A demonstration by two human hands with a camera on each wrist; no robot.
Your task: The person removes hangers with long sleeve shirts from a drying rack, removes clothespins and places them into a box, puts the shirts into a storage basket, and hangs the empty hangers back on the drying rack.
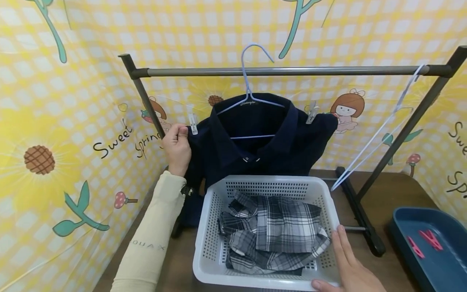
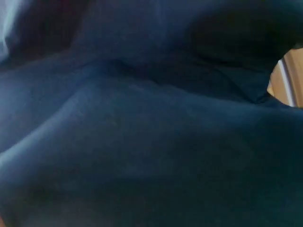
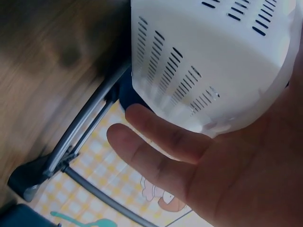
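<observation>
A dark navy collared shirt (image 1: 262, 160) hangs on a pale blue wire hanger (image 1: 248, 81) hooked over the rack's bar. Near the shirt's left shoulder, my left hand (image 1: 177, 148) grips the fabric beside a clear clothespin (image 1: 193, 124). Another clear clothespin (image 1: 311, 113) sits on the opposite shoulder. Navy cloth (image 2: 142, 142) fills most of the left wrist view. My right hand (image 1: 352, 263) rests against the right side of a white perforated basket (image 1: 200, 243), its fingers (image 3: 156, 165) straight. Inside the basket lies a crumpled black-and-white plaid garment (image 1: 286, 223).
The dark metal rack (image 1: 204, 72) stands on a brown wooden table (image 1: 394, 190). A white hanger (image 1: 379, 134) hangs at its right end. A blue tray (image 1: 441, 259) at the right holds pink clothespins (image 1: 430, 239). Behind hangs a yellow checked cloth (image 1: 109, 40).
</observation>
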